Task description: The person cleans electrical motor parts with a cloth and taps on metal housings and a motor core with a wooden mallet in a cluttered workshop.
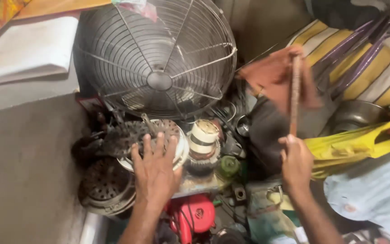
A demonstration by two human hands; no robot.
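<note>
1. A person's left hand [155, 169] lies flat, fingers spread wide, on a round, dusty motor housing [156, 135] among old fan parts; its grip closes on nothing.
2. The right hand [296, 162], well apart to the right, has its grip shut around the lower end of a thin rusty rod [295, 95], whose long axis runs nearly upright, away from the wrist.
3. A reddish cloth [271, 77] hangs at the rod's top; a wire fan guard [159, 58] stands just behind the housing.

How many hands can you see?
2: the left hand rests on a round motor housing; the right hand grips a thin stick. None seem hidden.
</note>
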